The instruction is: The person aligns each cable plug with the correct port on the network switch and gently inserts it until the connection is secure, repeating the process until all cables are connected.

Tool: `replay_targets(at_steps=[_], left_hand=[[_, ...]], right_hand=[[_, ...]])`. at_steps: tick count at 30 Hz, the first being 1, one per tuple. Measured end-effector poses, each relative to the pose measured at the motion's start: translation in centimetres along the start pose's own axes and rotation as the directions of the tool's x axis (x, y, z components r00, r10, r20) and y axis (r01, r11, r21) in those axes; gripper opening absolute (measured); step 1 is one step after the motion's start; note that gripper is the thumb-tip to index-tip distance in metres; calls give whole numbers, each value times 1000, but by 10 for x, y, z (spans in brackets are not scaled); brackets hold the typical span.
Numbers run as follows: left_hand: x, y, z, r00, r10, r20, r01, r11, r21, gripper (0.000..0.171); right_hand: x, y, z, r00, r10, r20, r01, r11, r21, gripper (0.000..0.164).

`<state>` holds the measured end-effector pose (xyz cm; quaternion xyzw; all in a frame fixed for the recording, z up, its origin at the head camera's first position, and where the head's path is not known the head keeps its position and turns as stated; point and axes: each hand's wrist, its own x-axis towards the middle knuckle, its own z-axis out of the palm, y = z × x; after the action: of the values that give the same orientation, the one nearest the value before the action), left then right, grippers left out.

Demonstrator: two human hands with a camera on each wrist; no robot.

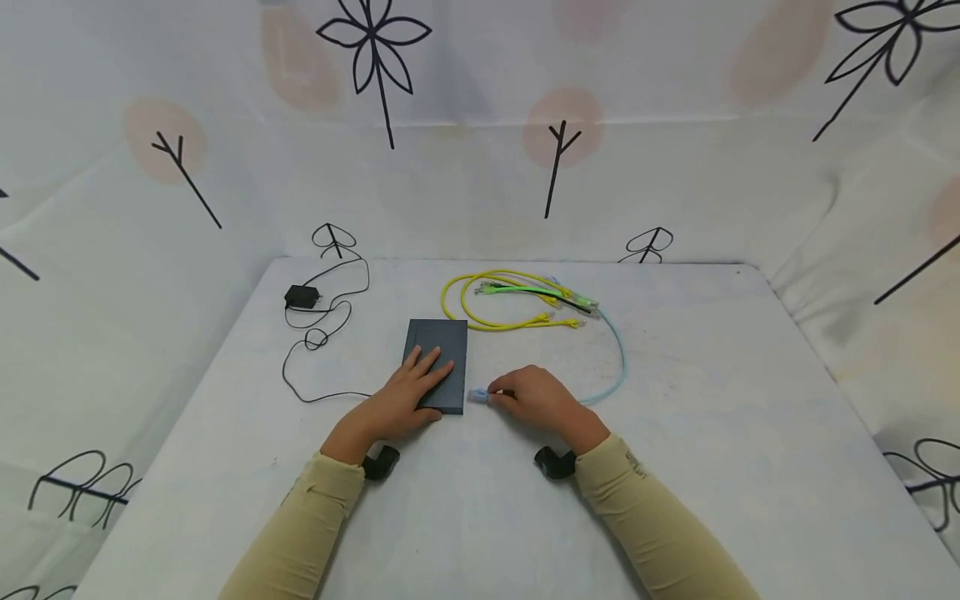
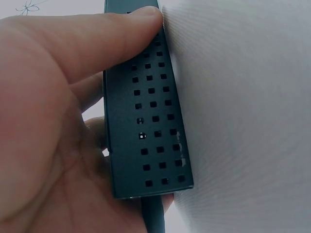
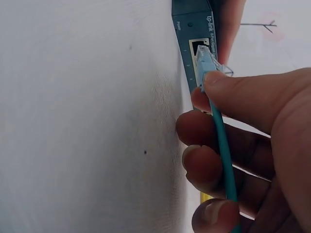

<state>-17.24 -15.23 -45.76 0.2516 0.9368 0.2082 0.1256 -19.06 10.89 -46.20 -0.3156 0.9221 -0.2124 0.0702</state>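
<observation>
A dark blue-grey network switch (image 1: 453, 387) lies flat on the table. My left hand (image 1: 405, 396) rests on its top with straight, spread fingers, and the thumb (image 2: 121, 39) presses along its vented side. Beside the switch's right edge, my right hand (image 1: 536, 400) pinches the clear plug of a light blue Ethernet cable (image 1: 621, 350) between thumb and fingertips. In the right wrist view the plug (image 3: 206, 60) points at the switch's port row, overlapping a port opening. The cable runs back through the right palm, under loosely curled fingers.
Behind the right hand lie yellow Ethernet cables (image 1: 491, 327), with green (image 1: 517, 290) and black ones across them. A black power adapter (image 1: 302, 297) sits at the back left, its thin cord (image 1: 283, 375) looping toward the switch. A patterned cloth (image 1: 480, 183) surrounds the white table (image 1: 712, 417).
</observation>
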Motion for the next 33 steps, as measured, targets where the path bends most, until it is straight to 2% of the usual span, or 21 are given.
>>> replay_targets(at_steps=[7,26,33], left_hand=[[-1,-1,1,1000,-4,5,4,1000,1,73],[-1,-1,1,1000,-8,4,8,1000,-2,73],[-1,-2,3,1000,1,1,-1,1000,-6,73]], right_hand=[[-1,-3,1,1000,-16,-19,15,997,-80,22],[0,-5,4,998,-40,-55,31,986,-163,23],[0,-5,7,994,-74,-84,56,979,-197,21]])
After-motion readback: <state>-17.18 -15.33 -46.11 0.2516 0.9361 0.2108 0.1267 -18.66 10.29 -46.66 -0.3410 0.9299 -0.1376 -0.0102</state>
